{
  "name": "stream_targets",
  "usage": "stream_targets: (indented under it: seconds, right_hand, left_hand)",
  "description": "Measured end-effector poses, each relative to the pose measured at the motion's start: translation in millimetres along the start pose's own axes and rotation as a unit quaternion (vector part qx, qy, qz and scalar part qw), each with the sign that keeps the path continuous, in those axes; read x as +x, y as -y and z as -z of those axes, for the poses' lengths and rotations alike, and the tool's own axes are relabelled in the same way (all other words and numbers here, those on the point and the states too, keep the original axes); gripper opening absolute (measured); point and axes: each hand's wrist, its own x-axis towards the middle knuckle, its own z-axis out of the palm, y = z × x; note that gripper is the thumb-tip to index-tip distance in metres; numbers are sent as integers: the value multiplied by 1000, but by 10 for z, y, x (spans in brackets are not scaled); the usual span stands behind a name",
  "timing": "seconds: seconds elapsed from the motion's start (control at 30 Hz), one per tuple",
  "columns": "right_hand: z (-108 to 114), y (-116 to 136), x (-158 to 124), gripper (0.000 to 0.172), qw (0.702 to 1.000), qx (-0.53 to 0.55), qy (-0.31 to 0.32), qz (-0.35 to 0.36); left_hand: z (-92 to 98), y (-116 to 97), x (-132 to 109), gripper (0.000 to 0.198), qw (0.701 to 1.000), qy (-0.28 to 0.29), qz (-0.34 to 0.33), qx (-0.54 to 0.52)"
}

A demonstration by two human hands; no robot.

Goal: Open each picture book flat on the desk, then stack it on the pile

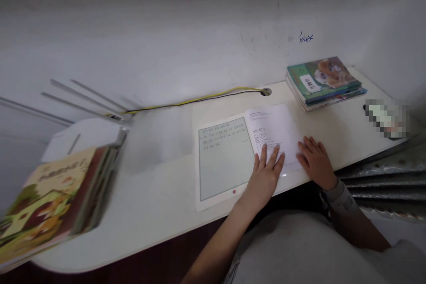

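The printed paper [274, 126] lies on the tabletop [149, 217] between the wall and the person, directly under the left hand [267, 173], its long axis running away from the body and leaning a little left at the far end. The left hand is the nearer one: its fingers are spread flat over the lower half, pinching nothing. The right hand [316, 162] sits at the right edge, fingers loosely apart and pointing toward the sheet; whether their tips touch it, I cannot tell. Along the paper's left side is the tablet [222, 171], its grey screen facing up
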Motion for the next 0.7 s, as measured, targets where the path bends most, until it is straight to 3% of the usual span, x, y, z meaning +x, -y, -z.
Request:
stream_targets:
  seconds: [0.37, 0.7]
  right_hand:
    - [-15, -23, 3, 42, 1000, -4, 4, 6]
    - [-22, -32, -5, 43, 1000, -11, 6, 8]
  left_hand:
    - [47, -81, 161, 51, 999, 33, 2, 11]
    - [73, -13, 166, 50, 998, 50, -32, -6]
